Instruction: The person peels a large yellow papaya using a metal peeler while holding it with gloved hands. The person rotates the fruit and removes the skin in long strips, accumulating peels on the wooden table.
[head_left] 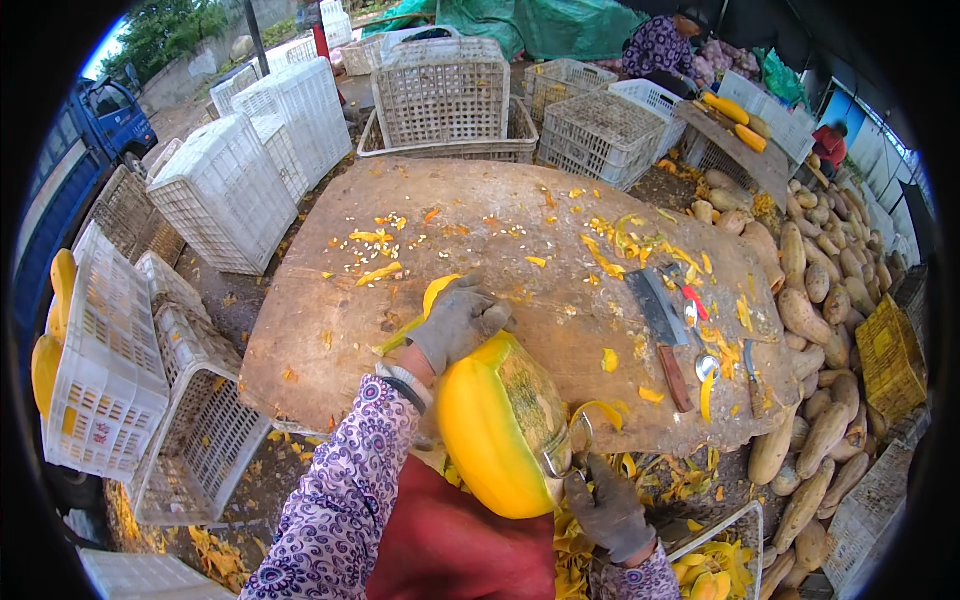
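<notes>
My left hand [455,325], in a grey glove, grips the upper end of a large, partly peeled yellow squash [485,430]. Peel curls beside those fingers. Below and to the right, my gloved right hand [605,505] is closed on a metal peeler [560,450] against the squash's side, where greenish, unpeeled skin shows. The squash is held at the near edge of a worn wooden board [400,210]. To the right on the board lie a cleaver [655,305], a small knife [752,375] and a round metal tool [706,365], among peel scraps and seeds.
White crates [105,350] line the left and back; a blue truck [105,120] stands beyond. Piled squashes [810,310] and a yellow crate [890,365] fill the right. Another person [650,55] works at the back, another [830,150] farther right. A peel bin [755,530] sits below.
</notes>
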